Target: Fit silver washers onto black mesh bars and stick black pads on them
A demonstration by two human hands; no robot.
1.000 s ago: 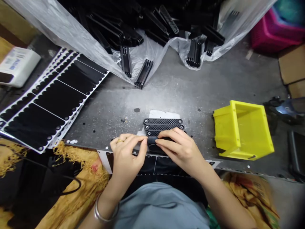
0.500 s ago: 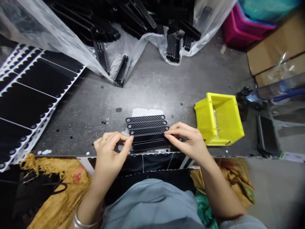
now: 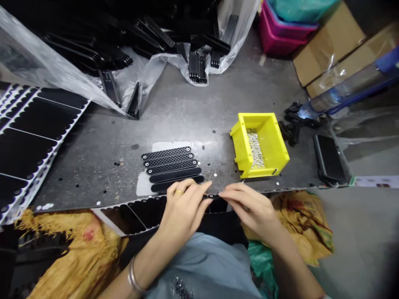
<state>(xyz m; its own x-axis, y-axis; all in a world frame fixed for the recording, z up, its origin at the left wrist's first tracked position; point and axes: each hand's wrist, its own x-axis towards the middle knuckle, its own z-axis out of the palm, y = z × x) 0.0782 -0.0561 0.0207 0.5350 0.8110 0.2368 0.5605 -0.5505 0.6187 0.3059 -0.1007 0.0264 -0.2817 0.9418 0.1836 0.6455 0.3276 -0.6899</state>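
Observation:
Five black bars lie side by side on a whitish patch of the table. Three are mesh-patterned bars (image 3: 170,160) with a light ring at each end; the two smooth black bars (image 3: 175,175) are nearest me. My left hand (image 3: 187,203) is just right of the bars' front end, thumb and forefinger apart, with nothing visible between them. Facing it at the table edge is my right hand (image 3: 252,207), its fingertips pinched together; what they hold, if anything, I cannot make out. Below both hands, a black sheet with white lines (image 3: 152,209) hangs at the edge, partly hidden.
A yellow bin (image 3: 282,151) with small silvery pieces (image 3: 255,149) stands to the right. Beyond it are a phone (image 3: 332,158), cardboard boxes (image 3: 327,45) and pink baskets (image 3: 277,33). Clear plastic (image 3: 149,74) with many black parts is at the back; black sheets (image 3: 34,112) lie left.
Both hands have left the smooth bar they were touching and moved toward the table's front edge, right of the bars. The camera view has shifted; silvery pieces in the bin show better.

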